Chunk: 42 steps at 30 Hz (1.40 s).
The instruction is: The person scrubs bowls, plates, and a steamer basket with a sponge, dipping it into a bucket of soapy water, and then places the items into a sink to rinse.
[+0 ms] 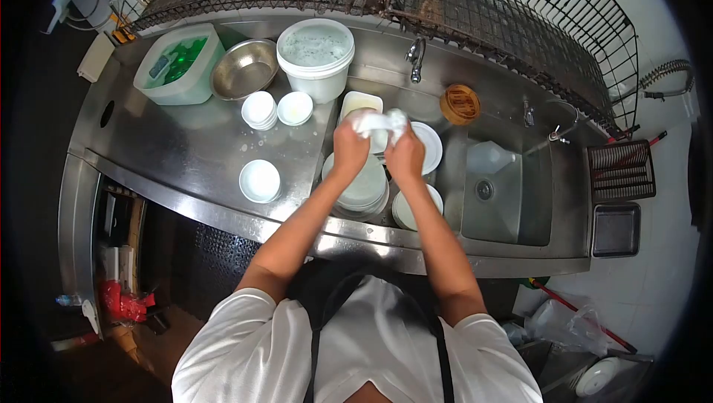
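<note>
My left hand point(352, 139) and my right hand point(406, 156) are both closed on a white cloth point(380, 124), stretched between them above the left sink. Whitish foam or a bunched end shows at my right fingers. Below my hands sits a stack of plates point(362, 186), partly hidden by my left forearm. Another stack of dishes point(403, 213) lies under my right forearm. A white plate point(431, 147) shows just beyond my right hand. Behind my left hand is a pale rectangular dish point(362, 101), its near part covered by the hands.
Left on the steel counter point(186, 147) stand white bowls point(259, 109), a single bowl point(260, 181), a metal basin point(245, 69), a white bucket point(316, 57) and a tub with green contents point(178, 65). A faucet point(416, 60), bamboo steamer point(460, 104) and right sink point(512, 217) are right; wire racks point(445, 9) overhang.
</note>
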Motion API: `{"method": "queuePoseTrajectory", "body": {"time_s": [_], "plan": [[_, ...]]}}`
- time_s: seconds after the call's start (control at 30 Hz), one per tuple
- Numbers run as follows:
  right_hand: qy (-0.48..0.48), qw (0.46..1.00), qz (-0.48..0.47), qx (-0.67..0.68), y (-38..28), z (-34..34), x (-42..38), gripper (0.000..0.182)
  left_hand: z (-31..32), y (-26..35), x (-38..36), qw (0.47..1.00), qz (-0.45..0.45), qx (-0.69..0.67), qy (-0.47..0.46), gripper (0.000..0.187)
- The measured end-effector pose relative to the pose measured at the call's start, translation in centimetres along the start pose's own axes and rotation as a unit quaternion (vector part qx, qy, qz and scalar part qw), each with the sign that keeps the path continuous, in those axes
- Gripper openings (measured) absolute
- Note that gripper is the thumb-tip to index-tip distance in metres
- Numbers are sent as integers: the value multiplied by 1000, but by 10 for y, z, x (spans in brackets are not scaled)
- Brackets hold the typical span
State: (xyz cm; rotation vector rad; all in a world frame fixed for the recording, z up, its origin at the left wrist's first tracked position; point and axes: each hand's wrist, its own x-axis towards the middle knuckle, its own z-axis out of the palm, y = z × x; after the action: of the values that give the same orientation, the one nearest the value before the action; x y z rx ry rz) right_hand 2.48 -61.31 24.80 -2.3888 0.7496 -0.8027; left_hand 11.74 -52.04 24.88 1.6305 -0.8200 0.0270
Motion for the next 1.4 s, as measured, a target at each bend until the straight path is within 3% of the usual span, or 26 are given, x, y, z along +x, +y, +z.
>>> {"method": "queuePoseTrajectory", "body": {"time_s": [0.03, 0.07, 0.17, 0.2, 0.23, 0.3, 0.33, 0.4, 0.43, 0.47, 0.5, 0.57, 0.6, 0.63, 0.67, 0.73, 0.77, 0.87, 0.93, 1.0, 1.1, 1.17, 1.2, 1.27, 1.33, 1.4], "plan": [[27, 989, -123, -79, 7, -7, 3, 45, -3, 4, 1, 994, 26, 78, -69, 41], [32, 989, -117, -87, 8, -9, 3, 46, 2, 2, 0, 972, -6, 186, -143, 41], [99, 994, -36, -35, 16, 2, 2, 41, 15, 2, -3, 991, 116, 69, -24, 42], [120, 973, 90, 174, 24, 19, 1, 36, 25, 8, -8, 997, -20, -54, 48, 44], [91, 922, 199, 318, 24, 34, -6, 34, 36, 12, -11, 990, -45, -89, 99, 46], [28, 720, 397, 569, 18, 52, -24, 33, 55, 14, -19, 965, -93, -155, 192, 49], [-18, 751, 410, 518, 24, 45, -26, 33, 57, 13, -20, 960, -105, -172, 193, 47], [-21, 919, 210, 334, 51, 34, -19, 35, 51, 9, -19, 983, -91, -91, 132, 46], [-22, 968, 100, 229, 49, 16, -13, 36, 42, 9, -20, 990, -87, -47, 103, 45], [-59, 993, 67, 79, 51, -6, -8, 35, 31, 9, -18, 996, -84, -5, 16, 43], [-42, 998, -23, 28, 49, -27, -3, 33, 33, 16, -16, 999, -48, 17, 4, 42], [66, 991, -105, 48, 53, -29, 1, 30, 41, 32, -18, 997, 15, 68, -13, 40], [95, 979, -8, 180, 48, -22, 0, 28, 48, 41, -19, 997, 40, 50, 49, 46], [113, 941, 90, 307, 41, -13, -1, 27, 62, 34, -22, 992, 0, -35, 118, 52], [109, 867, 193, 447, 31, -8, -4, 26, 72, 34, -23, 981, -9, -104, 163, 53], [12, 800, 273, 535, 32, 6, -23, 34, 84, 31, -26, 969, -41, -116, 215, 50], [-30, 760, 312, 570, 35, 11, -28, 39, 85, 29, -25, 955, -78, -153, 242, 36], [-140, 793, 220, 551, 19, -25, -28, 47, 64, 3, -34, 915, -249, -215, 232, 26], [-134, 736, 185, 637, 17, -25, -19, 51, 38, 1, -39, 872, -363, -294, 146, 26], [-176, 679, 200, 684, 15, -24, -11, 58, 30, 5, -51, 865, -378, -306, 126, 29], [-225, 711, 307, 591, 5, 6, -8, 54, 14, 5, -55, 860, -381, -298, 161, 31], [-272, 784, 277, 485, 11, 35, -17, 50, -2, -16, -54, 860, -366, -278, 222, 30], [-258, 753, 286, 534, 9, 46, -27, 50, -19, -21, -53, 871, -356, -247, 231, 28], [-259, 722, 289, 573, 11, 66, -36, 49, -68, -46, -59, 929, -297, -33, 218, 29], [-281, 726, 282, 560, 14, 77, -37, 49, -122, -32, -62, 890, -287, 273, 225, 14], [-261, 761, 284, 522, -3, 82, -39, 47, -173, -40, -78, 866, -244, 402, 169, 8]]}}
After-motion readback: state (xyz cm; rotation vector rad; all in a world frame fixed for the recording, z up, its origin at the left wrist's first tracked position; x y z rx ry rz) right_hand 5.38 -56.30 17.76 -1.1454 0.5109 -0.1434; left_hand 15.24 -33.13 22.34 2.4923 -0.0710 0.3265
